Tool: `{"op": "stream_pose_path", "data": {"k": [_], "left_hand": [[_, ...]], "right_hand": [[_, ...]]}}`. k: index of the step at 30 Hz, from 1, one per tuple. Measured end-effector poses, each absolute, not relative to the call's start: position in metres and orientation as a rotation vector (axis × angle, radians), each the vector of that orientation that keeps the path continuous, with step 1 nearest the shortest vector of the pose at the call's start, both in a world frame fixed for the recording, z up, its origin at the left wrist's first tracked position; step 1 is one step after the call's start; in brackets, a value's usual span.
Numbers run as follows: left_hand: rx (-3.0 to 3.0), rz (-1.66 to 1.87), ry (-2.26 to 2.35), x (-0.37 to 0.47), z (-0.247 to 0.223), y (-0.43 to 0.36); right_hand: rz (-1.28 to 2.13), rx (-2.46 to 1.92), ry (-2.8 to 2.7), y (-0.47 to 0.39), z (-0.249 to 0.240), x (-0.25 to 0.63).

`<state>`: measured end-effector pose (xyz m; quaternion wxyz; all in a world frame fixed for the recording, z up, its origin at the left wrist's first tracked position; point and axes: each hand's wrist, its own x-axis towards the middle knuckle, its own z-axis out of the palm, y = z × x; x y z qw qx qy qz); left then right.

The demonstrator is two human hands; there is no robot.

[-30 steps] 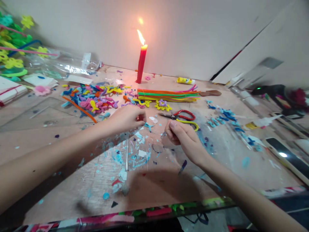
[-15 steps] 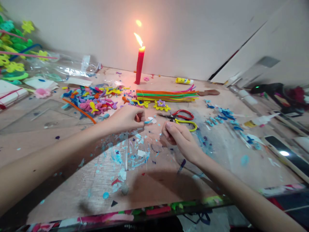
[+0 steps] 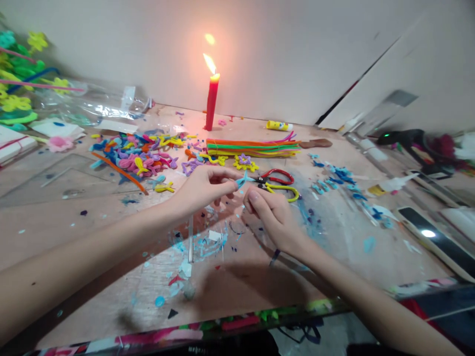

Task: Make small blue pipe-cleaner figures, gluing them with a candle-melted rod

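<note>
A small light blue fuzzy piece [image 3: 243, 179] is pinched between the thumb and forefinger of my left hand [image 3: 211, 185], the other fingers curled below. Close on the right, my right hand [image 3: 272, 215] is closed, thumb against forefinger; what it holds, if anything, is too small to make out. Scissors [image 3: 278, 184] with one red and one yellow handle lie just behind my hands. Beyond them are a yellow and purple fuzzy flower [image 3: 245, 161] and a bundle of coloured fuzzy stems [image 3: 254, 147]. A heap of small coloured fuzzy pieces [image 3: 141, 155] lies at the left.
A lit red candle [image 3: 212, 104] stands near the wall. Blue fuzzy pieces [image 3: 343, 174], a glue bottle [image 3: 393, 185] and a phone [image 3: 430, 235] are on the right. A clear plastic bag [image 3: 100, 104] and fuzzy flowers [image 3: 17, 103] sit at the back left.
My left hand has moved right, bringing the light blue piece close to my right hand, and its fingers have straightened somewhat. The view has shifted slightly.
</note>
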<state>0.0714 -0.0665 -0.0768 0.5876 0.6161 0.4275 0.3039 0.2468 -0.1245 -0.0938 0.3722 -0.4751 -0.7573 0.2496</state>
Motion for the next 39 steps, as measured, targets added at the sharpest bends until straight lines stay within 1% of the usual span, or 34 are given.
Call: {"op": "stream_pose_path", "data": {"k": [7, 18, 32, 39], "left_hand": [[1.418, 0.721, 0.928, 0.0709, -0.0812, -0.071], [1.484, 0.679, 0.903, 0.0714, -0.0826, -0.0724], [1.42, 0.636, 0.942, 0.0736, -0.0817, -0.0738], [1.431, 0.684, 0.971, 0.0733, -0.0832, -0.0727]], "right_hand": [[0.575, -1.161, -2.048, -0.1231, -0.097, 0.2492], [0.558, -1.248, -2.147, -0.1211, -0.098, 0.2529], [0.513, -1.311, -2.166, -0.1194, -0.0995, 0.2537], [0.535, -1.318, -2.179, -0.1201, -0.1019, 0.2547]]}}
